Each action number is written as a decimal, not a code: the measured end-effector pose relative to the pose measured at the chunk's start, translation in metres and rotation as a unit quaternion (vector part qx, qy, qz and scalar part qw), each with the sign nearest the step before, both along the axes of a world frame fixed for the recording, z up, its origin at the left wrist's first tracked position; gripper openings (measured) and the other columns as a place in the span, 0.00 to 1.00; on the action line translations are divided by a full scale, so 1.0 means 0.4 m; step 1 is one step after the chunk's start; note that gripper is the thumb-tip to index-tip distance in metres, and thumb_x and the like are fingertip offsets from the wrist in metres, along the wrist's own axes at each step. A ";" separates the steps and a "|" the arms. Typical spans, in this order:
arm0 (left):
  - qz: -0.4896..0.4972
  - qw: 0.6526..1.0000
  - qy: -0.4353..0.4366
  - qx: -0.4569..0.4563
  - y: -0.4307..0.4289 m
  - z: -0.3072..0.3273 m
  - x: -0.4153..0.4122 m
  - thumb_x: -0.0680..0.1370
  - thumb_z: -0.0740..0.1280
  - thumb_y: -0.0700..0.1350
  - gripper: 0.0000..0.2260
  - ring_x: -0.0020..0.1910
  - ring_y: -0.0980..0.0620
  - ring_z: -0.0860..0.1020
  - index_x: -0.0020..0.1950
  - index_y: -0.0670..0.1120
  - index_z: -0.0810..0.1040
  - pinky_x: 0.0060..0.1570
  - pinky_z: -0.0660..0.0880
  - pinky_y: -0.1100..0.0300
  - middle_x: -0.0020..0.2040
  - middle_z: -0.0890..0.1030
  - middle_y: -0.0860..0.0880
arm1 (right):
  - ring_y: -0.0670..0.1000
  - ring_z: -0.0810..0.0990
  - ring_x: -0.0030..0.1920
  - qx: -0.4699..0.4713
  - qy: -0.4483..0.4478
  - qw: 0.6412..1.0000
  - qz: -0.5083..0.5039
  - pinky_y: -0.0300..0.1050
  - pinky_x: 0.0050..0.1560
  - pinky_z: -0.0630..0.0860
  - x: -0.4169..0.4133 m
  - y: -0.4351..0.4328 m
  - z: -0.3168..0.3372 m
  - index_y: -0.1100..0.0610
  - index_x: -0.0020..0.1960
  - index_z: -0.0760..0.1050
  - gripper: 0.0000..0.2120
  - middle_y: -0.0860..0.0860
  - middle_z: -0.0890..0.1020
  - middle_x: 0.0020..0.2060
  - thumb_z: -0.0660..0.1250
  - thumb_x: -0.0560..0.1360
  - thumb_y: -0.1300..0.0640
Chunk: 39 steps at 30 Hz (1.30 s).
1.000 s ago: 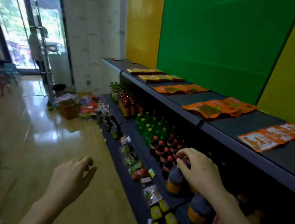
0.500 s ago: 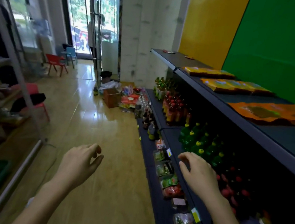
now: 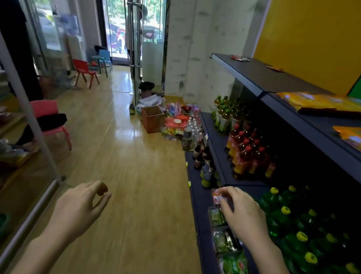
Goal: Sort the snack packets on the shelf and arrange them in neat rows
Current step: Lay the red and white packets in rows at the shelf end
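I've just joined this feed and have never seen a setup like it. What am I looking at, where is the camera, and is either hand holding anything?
There is no machine here: a person works with bare hands, and the one camera sits on their head, looking forward and down a shop aisle. The left hand hangs over the wooden floor, fingers loosely curled; whether it holds anything I cannot tell. The right hand reaches to the lower shelf, its fingers on a small red packet at the end of a row of snack packets. Behind them stand green bottles, and red-capped bottles farther along. Yellow packets lie flat on the top shelf.
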State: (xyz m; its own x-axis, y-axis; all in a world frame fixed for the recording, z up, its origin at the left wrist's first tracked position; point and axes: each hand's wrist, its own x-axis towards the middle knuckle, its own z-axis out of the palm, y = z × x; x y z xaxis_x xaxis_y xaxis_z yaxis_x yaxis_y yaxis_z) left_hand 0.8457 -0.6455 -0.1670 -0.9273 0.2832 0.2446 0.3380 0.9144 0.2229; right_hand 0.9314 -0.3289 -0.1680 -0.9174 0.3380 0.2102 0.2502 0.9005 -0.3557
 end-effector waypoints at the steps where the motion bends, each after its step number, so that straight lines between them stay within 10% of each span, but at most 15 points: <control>1: -0.004 1.000 0.001 0.001 0.003 -0.005 -0.063 0.75 0.65 0.52 0.09 0.44 0.53 0.79 0.50 0.49 0.79 0.42 0.76 0.58 0.44 0.81 0.53 | 0.45 0.75 0.55 -0.003 -0.002 1.000 -0.002 0.39 0.45 0.71 -0.056 0.003 -0.007 0.45 0.61 0.71 0.12 0.41 0.77 0.55 0.58 0.78 0.49; 10: -0.086 0.995 0.051 0.024 0.105 0.097 -0.654 0.76 0.65 0.52 0.07 0.37 0.56 0.72 0.48 0.50 0.78 0.35 0.65 0.63 0.41 0.77 0.55 | 0.47 0.74 0.58 -0.015 0.013 0.998 -0.060 0.39 0.43 0.68 -0.538 0.056 0.063 0.47 0.63 0.70 0.13 0.43 0.75 0.58 0.58 0.79 0.50; 25: -0.185 0.983 -0.012 0.002 0.481 0.030 -1.375 0.78 0.58 0.56 0.12 0.49 0.58 0.77 0.55 0.53 0.74 0.46 0.75 0.64 0.51 0.78 0.57 | 0.44 0.74 0.59 -0.020 0.001 0.993 -0.117 0.40 0.51 0.72 -1.206 0.337 0.033 0.46 0.63 0.70 0.14 0.41 0.75 0.59 0.58 0.78 0.48; 39: -0.193 0.979 0.052 0.032 0.880 0.122 -1.994 0.76 0.63 0.54 0.06 0.40 0.56 0.78 0.48 0.53 0.76 0.27 0.59 0.70 0.43 0.81 0.56 | 0.42 0.74 0.52 -0.014 0.059 0.991 -0.123 0.37 0.46 0.70 -1.782 0.641 0.163 0.46 0.57 0.73 0.10 0.40 0.77 0.52 0.59 0.78 0.49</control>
